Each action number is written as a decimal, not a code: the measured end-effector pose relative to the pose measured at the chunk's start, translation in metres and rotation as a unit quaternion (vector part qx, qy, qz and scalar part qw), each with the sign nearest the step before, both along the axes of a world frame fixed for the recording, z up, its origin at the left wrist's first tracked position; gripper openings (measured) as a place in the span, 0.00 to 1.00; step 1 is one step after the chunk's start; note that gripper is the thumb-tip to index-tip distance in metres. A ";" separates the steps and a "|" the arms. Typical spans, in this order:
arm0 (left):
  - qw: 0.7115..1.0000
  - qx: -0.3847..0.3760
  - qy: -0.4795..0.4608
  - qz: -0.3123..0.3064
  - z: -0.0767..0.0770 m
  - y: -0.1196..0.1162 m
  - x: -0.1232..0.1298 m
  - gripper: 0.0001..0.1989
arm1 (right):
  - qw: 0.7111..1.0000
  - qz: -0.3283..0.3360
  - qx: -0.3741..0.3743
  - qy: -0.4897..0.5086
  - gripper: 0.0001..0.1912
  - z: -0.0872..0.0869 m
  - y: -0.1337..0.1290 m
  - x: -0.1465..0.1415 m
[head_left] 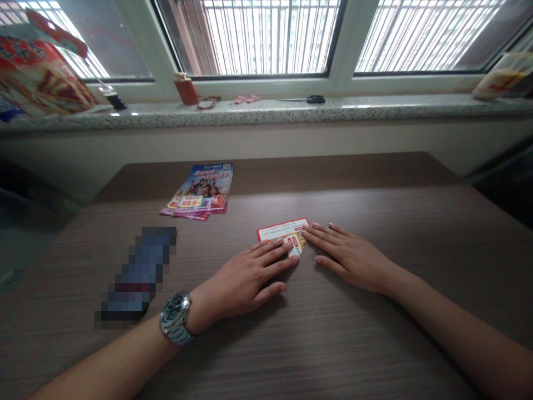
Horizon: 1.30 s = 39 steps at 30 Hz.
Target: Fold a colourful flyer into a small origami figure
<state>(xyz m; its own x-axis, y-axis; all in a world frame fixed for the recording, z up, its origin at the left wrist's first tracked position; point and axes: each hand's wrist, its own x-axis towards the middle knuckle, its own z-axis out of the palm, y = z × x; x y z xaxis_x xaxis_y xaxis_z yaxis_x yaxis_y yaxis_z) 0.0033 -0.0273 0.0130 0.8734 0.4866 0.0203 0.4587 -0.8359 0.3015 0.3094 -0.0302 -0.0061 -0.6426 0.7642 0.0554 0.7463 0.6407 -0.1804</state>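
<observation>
A small printed leaflet [283, 228], white with a red edge and some orange and yellow print, lies on the brown wooden table [353, 344]. My left hand [254, 272], with a metal watch [175, 318] on its wrist, rests across the leaflet's near part with fingers stretched out, hiding some of it. From the right, my right hand [350, 253] lies flat, its fingertips touching the leaflet's right edge. Both hands have their fingers apart, with nothing gripped.
Several colourful flyers [204, 189] lie stacked at the back left. A blurred-out dark oblong object [139, 278] is left of my watch. On the windowsill [353, 109] stand a red-brown container [185, 90], scissors [315, 99] and a food bag [45, 78].
</observation>
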 end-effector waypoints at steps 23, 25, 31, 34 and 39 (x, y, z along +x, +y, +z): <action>1.000 0.010 -0.019 -0.014 0.004 0.007 0.001 0.26 | 0.998 0.013 0.042 0.051 0.35 0.002 -0.004 -0.017; 1.000 0.011 -0.021 -0.018 0.004 0.008 0.001 0.26 | 0.997 0.037 0.029 0.055 0.36 0.001 -0.007 -0.023; 0.999 0.000 -0.032 -0.030 0.003 0.009 -0.003 0.27 | 0.998 0.045 0.002 0.035 0.36 -0.002 -0.009 -0.028; 0.999 0.001 -0.033 -0.034 0.003 0.009 -0.006 0.28 | 0.998 0.038 -0.004 0.041 0.37 -0.001 -0.009 -0.028; 1.000 0.009 -0.016 -0.024 0.003 0.008 -0.008 0.28 | 0.998 0.034 -0.013 0.043 0.37 0.000 -0.009 -0.029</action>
